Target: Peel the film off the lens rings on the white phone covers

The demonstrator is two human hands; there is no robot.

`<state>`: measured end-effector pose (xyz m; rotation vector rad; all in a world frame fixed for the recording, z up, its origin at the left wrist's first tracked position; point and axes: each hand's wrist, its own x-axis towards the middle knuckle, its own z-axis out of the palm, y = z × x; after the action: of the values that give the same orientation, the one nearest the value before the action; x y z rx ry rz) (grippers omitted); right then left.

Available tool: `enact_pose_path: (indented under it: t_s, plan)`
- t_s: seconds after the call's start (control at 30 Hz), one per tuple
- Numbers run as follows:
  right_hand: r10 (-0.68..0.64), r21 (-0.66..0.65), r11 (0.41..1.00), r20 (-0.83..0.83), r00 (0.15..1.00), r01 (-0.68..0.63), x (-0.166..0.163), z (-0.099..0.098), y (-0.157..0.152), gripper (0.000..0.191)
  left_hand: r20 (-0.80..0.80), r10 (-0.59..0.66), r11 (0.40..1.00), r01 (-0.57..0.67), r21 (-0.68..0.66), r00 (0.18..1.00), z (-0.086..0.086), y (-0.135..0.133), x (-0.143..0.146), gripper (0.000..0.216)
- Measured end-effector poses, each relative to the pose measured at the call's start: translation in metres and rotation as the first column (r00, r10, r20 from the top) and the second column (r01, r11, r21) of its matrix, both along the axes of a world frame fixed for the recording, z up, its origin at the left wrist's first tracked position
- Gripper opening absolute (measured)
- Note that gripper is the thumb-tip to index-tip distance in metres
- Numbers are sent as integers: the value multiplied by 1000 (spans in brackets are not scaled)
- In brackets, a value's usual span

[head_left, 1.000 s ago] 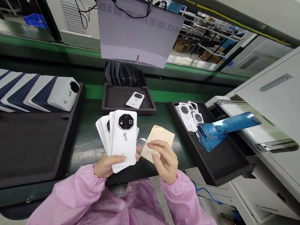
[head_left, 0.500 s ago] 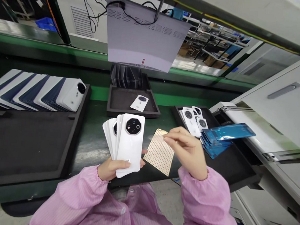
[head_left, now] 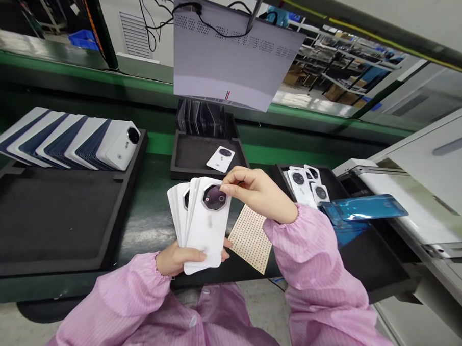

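My left hand (head_left: pixel 176 257) grips a fanned stack of white phone back covers (head_left: pixel 207 238), thumb across the front and fingertips showing at the right edge. The front cover has a dark octagonal camera window (head_left: pixel 213 198) at its top. Thumb and forefinger of my right hand (head_left: pixel 263 192) are pinched together at the upper right of that window; whatever may be between them is too small to make out. Beneath my right forearm lies a cream sheet of small dot stickers (head_left: pixel 251 240), its upper part partly covered by the hand and sleeve.
At left, a black tray (head_left: pixel 49 216) holds a leaning row of white and dark covers (head_left: pixel 119 145). A smaller tray (head_left: pixel 193 151) holds one white cover (head_left: pixel 221 159). On the right are more white covers (head_left: pixel 305 189) and blue film-covered panels (head_left: pixel 375 207). A monitor (head_left: pixel 235 66) hangs ahead.
My right hand has moved left from the sticker sheet to the camera window of the front cover. The left hand still holds the stack. The whole view has shifted slightly.
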<state>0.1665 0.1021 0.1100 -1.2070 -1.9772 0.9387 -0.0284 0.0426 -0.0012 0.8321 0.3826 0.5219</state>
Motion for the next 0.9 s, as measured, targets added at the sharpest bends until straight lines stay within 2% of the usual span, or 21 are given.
enact_pose_path:
  t_s: [0.27, 0.5, 0.63, 0.9]
  plan:
    - [-55, 16, 998, 12, 998, 55, -1, -7, 1, 13, -4, -9, 1000, 9, -7, 1000, -1, 0, 1, 49]
    - [-77, -15, 997, -90, 993, 76, 3, -2, -6, 19, -3, -1, 1000, 1, -12, 1000, 0, 0, 1, 47]
    - [-72, -34, 997, -55, 996, 70, 0, -4, -7, 17, 2, -5, 1000, 5, 1, 1000, -1, 0, 1, 47]
    - [-120, 27, 992, 16, 993, 119, -5, -8, -6, 12, 5, 0, 1000, 0, 10, 1000, -2, 0, 2, 47]
